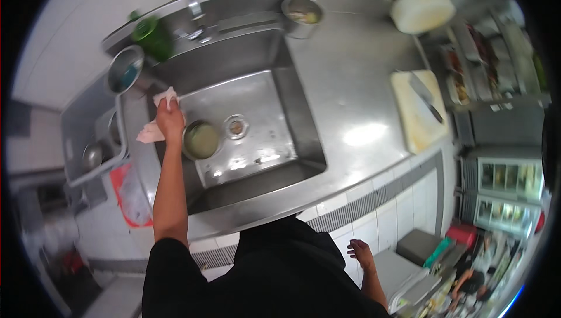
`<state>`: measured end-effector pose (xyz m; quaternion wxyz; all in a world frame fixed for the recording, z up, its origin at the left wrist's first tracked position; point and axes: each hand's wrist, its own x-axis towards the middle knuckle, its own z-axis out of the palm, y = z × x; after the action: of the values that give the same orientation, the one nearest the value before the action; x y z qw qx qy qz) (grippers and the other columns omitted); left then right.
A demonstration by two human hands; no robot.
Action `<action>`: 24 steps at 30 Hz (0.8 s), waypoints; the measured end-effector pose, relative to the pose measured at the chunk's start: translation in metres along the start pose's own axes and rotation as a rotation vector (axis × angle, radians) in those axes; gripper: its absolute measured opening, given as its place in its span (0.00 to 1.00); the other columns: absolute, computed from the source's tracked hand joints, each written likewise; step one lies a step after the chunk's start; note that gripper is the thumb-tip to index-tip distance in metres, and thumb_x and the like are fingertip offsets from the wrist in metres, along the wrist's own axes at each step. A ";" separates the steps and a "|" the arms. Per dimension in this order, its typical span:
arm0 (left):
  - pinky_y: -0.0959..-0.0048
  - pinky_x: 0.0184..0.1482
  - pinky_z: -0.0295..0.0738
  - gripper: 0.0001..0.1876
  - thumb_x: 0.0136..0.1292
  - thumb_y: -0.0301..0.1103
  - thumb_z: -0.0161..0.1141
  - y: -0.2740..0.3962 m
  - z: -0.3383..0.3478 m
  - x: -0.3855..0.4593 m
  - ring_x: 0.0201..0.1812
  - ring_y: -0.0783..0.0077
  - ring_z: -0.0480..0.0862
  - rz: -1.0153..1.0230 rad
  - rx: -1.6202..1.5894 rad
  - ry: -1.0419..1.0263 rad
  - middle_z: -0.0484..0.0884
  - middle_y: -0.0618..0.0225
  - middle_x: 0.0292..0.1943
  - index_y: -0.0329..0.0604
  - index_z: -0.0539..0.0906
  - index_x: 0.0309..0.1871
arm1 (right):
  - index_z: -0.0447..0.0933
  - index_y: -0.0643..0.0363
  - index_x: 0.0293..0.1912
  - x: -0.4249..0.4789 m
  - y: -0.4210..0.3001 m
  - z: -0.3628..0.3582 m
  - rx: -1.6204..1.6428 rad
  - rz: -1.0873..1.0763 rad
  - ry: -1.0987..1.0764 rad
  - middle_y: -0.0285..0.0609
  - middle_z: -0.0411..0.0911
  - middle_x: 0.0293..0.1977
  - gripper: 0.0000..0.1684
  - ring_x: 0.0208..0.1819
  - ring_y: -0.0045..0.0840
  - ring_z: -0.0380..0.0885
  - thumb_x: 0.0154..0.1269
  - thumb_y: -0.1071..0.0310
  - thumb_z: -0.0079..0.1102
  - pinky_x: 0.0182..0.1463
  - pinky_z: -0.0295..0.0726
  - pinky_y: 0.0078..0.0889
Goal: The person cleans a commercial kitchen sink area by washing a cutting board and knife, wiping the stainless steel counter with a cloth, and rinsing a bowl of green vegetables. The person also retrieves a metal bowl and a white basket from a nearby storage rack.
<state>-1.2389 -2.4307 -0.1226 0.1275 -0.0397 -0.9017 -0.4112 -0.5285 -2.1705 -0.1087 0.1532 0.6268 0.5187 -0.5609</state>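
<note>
My left hand [171,118] grips a pale pink cloth [152,132] at the left rim of a stainless steel sink [258,92]. Folds of the cloth stick out on both sides of the fingers. Just right of that hand, a round metal container [202,139] with cloudy greenish liquid sits on the sink floor, beside the drain [236,126]. My right hand [361,252] hangs low by my side, away from the counter, its fingers loosely curled and apart. Nothing shows in it.
A green jug [153,37] and a metal pot [126,69] stand left of the faucet [196,15]. Behind the sink's right corner is a metal pot of scraps [302,15]. A knife [425,97] lies on a cutting board [414,129]. A grey tub [74,143] holds metalware. Another person [471,280] works lower right.
</note>
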 end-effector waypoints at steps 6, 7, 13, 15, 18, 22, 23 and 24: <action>0.69 0.54 0.73 0.18 0.67 0.39 0.57 0.166 0.095 -0.045 0.48 0.61 0.81 0.070 -0.628 -0.451 0.83 0.55 0.45 0.36 0.79 0.54 | 0.74 0.62 0.56 -0.021 0.006 -0.015 0.139 0.017 0.179 0.42 0.82 0.40 0.21 0.36 0.26 0.82 0.71 0.58 0.51 0.38 0.79 0.28; 0.68 0.57 0.71 0.20 0.66 0.39 0.57 0.200 0.109 -0.059 0.52 0.58 0.80 0.143 -0.642 -0.551 0.81 0.53 0.50 0.38 0.78 0.57 | 0.74 0.62 0.56 -0.024 0.016 -0.018 0.185 0.005 0.193 0.42 0.82 0.40 0.21 0.36 0.26 0.81 0.71 0.58 0.51 0.38 0.79 0.28; 0.52 0.71 0.55 0.32 0.66 0.50 0.55 0.305 0.214 -0.155 0.72 0.47 0.59 0.700 0.071 -0.847 0.55 0.53 0.74 0.49 0.66 0.71 | 0.74 0.62 0.55 -0.023 0.102 -0.022 0.371 0.010 0.180 0.42 0.81 0.39 0.21 0.36 0.25 0.81 0.71 0.59 0.53 0.37 0.79 0.26; 0.44 0.71 0.50 0.34 0.66 0.53 0.51 0.306 0.250 -0.204 0.73 0.45 0.55 0.758 0.350 -0.786 0.53 0.54 0.75 0.51 0.62 0.73 | 0.74 0.61 0.55 -0.016 0.150 -0.026 0.460 0.020 0.153 0.42 0.81 0.37 0.20 0.33 0.24 0.81 0.71 0.58 0.53 0.33 0.79 0.26; 0.39 0.70 0.47 0.32 0.67 0.53 0.49 0.337 0.291 -0.279 0.73 0.45 0.55 0.823 0.286 -0.622 0.58 0.53 0.72 0.51 0.63 0.71 | 0.74 0.60 0.53 -0.021 0.208 -0.034 0.613 0.133 0.178 0.41 0.80 0.34 0.19 0.31 0.24 0.80 0.70 0.58 0.54 0.31 0.78 0.26; 0.50 0.69 0.56 0.28 0.63 0.47 0.55 0.400 0.316 -0.391 0.70 0.50 0.61 1.112 0.262 -0.633 0.66 0.54 0.67 0.44 0.70 0.64 | 0.75 0.58 0.49 -0.018 0.279 -0.065 0.688 0.321 0.197 0.41 0.80 0.33 0.16 0.30 0.27 0.80 0.70 0.58 0.53 0.31 0.78 0.30; 0.53 0.68 0.59 0.27 0.62 0.45 0.56 0.394 0.330 -0.420 0.69 0.51 0.62 1.128 0.107 -0.706 0.67 0.54 0.67 0.44 0.71 0.63 | 0.74 0.57 0.48 -0.012 0.289 -0.081 0.689 0.351 0.207 0.42 0.80 0.35 0.15 0.30 0.28 0.80 0.70 0.58 0.53 0.32 0.79 0.32; 0.55 0.65 0.63 0.25 0.61 0.42 0.57 0.411 0.315 -0.456 0.67 0.52 0.66 1.050 0.118 -0.775 0.69 0.55 0.65 0.44 0.73 0.61 | 0.74 0.57 0.49 -0.013 0.298 -0.096 0.770 0.343 0.259 0.42 0.80 0.35 0.15 0.31 0.29 0.80 0.70 0.57 0.53 0.32 0.79 0.34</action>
<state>-0.7890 -1.9077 -0.1398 -0.0208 -0.6130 -0.7640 -0.2002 -0.2286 -2.2261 -0.1822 -0.0668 0.7804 0.1750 -0.5966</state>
